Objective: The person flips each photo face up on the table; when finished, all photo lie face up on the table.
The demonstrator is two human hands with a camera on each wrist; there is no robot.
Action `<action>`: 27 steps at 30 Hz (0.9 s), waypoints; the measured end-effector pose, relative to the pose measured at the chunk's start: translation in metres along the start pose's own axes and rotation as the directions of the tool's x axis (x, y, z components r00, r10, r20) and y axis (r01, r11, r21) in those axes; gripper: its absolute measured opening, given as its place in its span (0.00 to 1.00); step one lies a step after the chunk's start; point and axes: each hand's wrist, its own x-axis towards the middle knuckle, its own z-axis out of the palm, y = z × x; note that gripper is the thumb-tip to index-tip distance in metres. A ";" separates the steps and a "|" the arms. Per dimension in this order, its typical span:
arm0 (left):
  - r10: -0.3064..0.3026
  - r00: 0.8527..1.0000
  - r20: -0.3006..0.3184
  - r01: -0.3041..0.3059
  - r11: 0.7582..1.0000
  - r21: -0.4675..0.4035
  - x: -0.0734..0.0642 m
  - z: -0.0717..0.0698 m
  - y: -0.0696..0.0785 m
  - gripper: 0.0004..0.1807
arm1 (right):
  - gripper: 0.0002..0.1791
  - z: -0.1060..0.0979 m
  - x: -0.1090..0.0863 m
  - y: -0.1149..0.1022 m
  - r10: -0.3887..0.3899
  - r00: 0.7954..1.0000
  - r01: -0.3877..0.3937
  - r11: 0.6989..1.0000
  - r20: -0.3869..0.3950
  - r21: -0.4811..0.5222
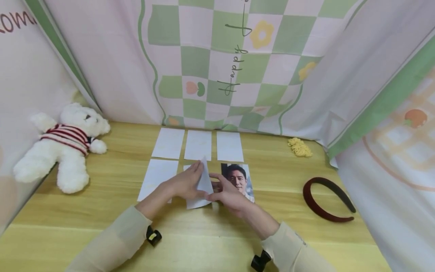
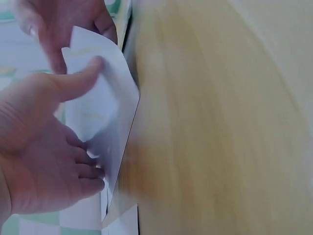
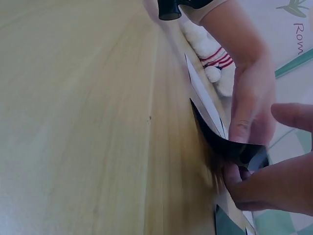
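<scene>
A photo card point(image 1: 204, 181) stands tilted and bent between both hands, its white back toward my left hand. My left hand point(image 1: 187, 184) lies against that white side; in the left wrist view its thumb and fingers are all on the white face point(image 2: 88, 110). My right hand point(image 1: 231, 194) holds the lower right edge, with the thumb at the corner. The dark printed side point(image 3: 222, 142) faces my right hand in the right wrist view. A face-up portrait photo point(image 1: 239, 179) lies partly behind my right hand.
White face-down cards lie in rows, one far left point(image 1: 168, 142), one far middle point(image 1: 198, 145), one far right point(image 1: 230, 146) and one near left point(image 1: 158, 177). A white teddy bear point(image 1: 71, 147) sits left. Yellow yarn point(image 1: 300, 147) and a dark red headband point(image 1: 314, 206) lie right. Curtains hang behind.
</scene>
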 end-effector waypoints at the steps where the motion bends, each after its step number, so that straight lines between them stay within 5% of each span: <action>1: 0.004 1.000 -0.015 -0.005 0.999 -0.052 0.001 0.000 -0.001 0.61 | 0.48 0.000 0.000 0.000 -0.010 1.000 0.010 1.000 0.014 -0.001; 9: -0.012 0.997 -0.077 -0.019 0.919 -0.394 0.004 -0.003 -0.004 0.52 | 0.59 -0.002 -0.001 0.005 -0.086 0.996 0.088 0.994 0.035 -0.060; 15: -0.071 0.995 -0.065 0.018 0.796 -0.605 0.004 0.000 0.004 0.50 | 0.57 0.002 -0.001 0.004 -0.128 0.991 0.115 0.971 -0.045 -0.208; 22: -0.244 0.953 -0.180 0.067 0.747 -0.662 0.002 0.005 0.015 0.47 | 0.51 0.005 -0.005 0.002 -0.192 0.981 0.173 0.918 -0.018 -0.358; 27: -0.216 0.955 -0.204 -0.006 0.673 -0.740 0.001 0.006 0.018 0.42 | 0.49 0.007 -0.007 0.000 -0.256 0.965 0.259 0.891 0.061 -0.373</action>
